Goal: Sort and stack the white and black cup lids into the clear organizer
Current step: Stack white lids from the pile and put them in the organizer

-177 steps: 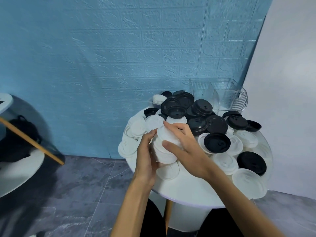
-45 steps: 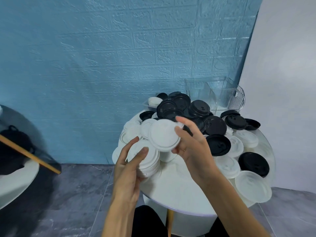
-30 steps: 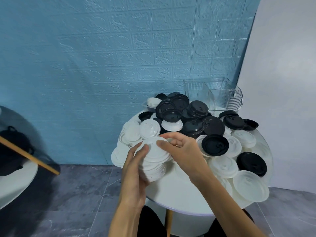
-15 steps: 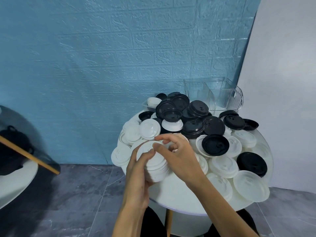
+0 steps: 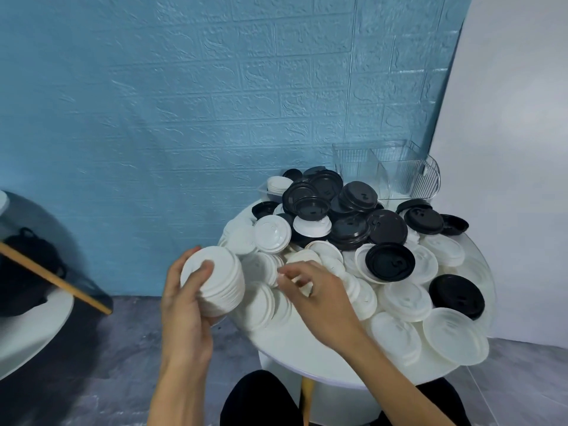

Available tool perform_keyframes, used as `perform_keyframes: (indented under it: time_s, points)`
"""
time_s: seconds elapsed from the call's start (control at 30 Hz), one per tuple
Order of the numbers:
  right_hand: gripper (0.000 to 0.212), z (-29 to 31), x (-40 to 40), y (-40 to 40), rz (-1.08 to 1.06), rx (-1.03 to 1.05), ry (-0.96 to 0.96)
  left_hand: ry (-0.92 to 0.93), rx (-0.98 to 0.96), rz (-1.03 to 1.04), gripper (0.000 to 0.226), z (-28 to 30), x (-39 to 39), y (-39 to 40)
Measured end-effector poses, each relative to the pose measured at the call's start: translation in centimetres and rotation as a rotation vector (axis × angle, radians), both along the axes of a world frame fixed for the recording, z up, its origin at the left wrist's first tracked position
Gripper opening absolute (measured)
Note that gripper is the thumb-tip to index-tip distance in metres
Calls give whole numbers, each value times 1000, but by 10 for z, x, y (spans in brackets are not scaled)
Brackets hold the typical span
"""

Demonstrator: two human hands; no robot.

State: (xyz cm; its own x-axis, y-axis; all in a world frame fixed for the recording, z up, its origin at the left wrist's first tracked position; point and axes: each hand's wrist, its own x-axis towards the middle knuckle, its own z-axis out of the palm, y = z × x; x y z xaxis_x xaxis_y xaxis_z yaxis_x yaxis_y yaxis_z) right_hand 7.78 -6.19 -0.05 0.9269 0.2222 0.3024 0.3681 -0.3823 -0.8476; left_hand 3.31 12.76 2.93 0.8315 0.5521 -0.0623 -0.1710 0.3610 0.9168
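Observation:
My left hand [image 5: 184, 309] grips a tall stack of white lids [image 5: 215, 281], held off the left edge of the round white table [image 5: 295, 345]. My right hand [image 5: 316, 296] reaches over loose white lids [image 5: 402, 299] at the table's near left, its fingers curled and blurred at a lid's edge. Whether it holds one is unclear. A heap of black lids [image 5: 353, 210] fills the back of the table. The clear organizer [image 5: 387, 170] stands behind them at the back right, with no lids visible in it.
A small clear tray with white lids [image 5: 276, 186] sits at the table's back left. A second white table [image 5: 33, 333] with a black bag [image 5: 24, 272] and a wooden rod [image 5: 55, 278] is at far left. Blue wall behind, white wall right.
My left hand has carried the white stack left and off the table edge. My right hand has let go of the stack's top and dropped to the loose white lids on the table.

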Motion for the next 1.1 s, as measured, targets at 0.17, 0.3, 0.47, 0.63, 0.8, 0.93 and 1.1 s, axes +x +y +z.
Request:
perform_keyframes:
  time_s: [0.17,0.3,0.47,0.63,0.8,0.93,1.1]
  points:
    - [76,-22,-13,18,52,-409,-162,-1,-10,17,27,-8,-2,8]
    - [99,-36,-14,30,92,-596,-212,4,-38,38,26,-13,-3,8]
    - [88,-43,-10,37,101,-589,-249,10,-51,72,25,-19,-6,13]
    - [64,-46,-9,41,8,-535,-339,10,-46,78,29,-22,-7,18]
    - [65,-45,-15,33,-47,-463,-310,11,-50,92,27,-27,-9,20]
    - [66,-36,-22,21,-49,-285,-252,19,-40,56,25,-29,-11,18]
    - [58,2,-23,4,-13,194,-87,100,13,-131,23,-27,-13,-7]
